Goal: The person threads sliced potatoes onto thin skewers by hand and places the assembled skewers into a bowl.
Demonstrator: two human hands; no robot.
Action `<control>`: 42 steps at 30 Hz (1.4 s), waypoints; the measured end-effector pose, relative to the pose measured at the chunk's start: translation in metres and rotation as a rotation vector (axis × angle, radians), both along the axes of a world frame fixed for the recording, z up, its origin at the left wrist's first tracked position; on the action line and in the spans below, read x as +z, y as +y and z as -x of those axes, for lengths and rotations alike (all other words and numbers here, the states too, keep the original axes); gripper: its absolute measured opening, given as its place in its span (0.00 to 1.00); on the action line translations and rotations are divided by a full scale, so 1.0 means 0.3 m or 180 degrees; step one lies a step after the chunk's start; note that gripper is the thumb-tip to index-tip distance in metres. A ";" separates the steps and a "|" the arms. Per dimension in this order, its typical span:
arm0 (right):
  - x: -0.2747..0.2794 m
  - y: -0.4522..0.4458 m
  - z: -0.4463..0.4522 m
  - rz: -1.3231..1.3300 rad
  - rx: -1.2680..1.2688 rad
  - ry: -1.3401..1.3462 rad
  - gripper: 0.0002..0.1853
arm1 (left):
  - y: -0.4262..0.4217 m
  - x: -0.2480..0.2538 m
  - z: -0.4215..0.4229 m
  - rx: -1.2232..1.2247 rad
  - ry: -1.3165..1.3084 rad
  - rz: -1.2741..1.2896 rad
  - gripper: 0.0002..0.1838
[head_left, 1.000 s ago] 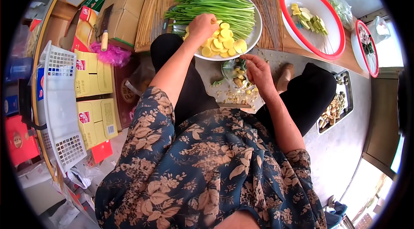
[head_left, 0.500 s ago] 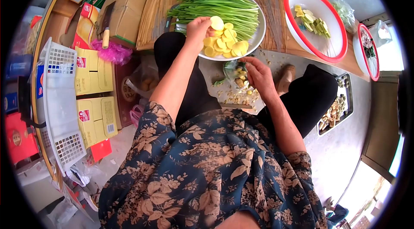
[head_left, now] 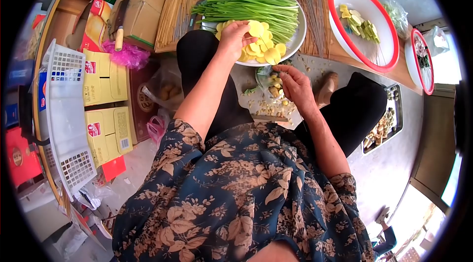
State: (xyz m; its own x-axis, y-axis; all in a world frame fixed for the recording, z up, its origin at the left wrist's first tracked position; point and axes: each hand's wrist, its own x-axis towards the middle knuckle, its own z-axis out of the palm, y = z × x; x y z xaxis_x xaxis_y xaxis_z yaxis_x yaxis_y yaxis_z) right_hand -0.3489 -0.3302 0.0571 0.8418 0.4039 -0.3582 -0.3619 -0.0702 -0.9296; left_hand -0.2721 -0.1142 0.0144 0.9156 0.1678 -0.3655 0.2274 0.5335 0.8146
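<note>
My left hand [head_left: 233,40] pinches a thin round yellow slice, probably potato [head_left: 255,28], over the front of the large white tray [head_left: 299,40]. Below and around it lies a pile of similar yellow slices [head_left: 252,51]. Long green chives [head_left: 249,3] fill the back of that tray. My right hand [head_left: 295,87] is closed at the tray's front edge, fingertips around a thin skewer [head_left: 274,68]. One yellow slice [head_left: 272,56] sits at the skewer's far end, close to the pile. Most of the skewer is hidden by the fingers.
Bamboo skewers [head_left: 177,8] lie at the table's left, darker thin ones [head_left: 313,25] right of the tray. A red-rimmed bowl [head_left: 396,40] holds skewered slices. Beneath the table are a plastic bag [head_left: 270,84] and scraps. A knife [head_left: 119,35] rests against a cardboard box [head_left: 145,10].
My left hand has moved slightly right and down with its slice, closer to the skewer. My right hand has hardly moved. The view has shifted a little.
</note>
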 end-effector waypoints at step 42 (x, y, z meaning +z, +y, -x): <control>-0.026 -0.053 -0.024 -0.0074 0.0161 -0.0181 0.14 | -0.002 -0.051 0.007 -0.0533 0.0671 0.1267 0.12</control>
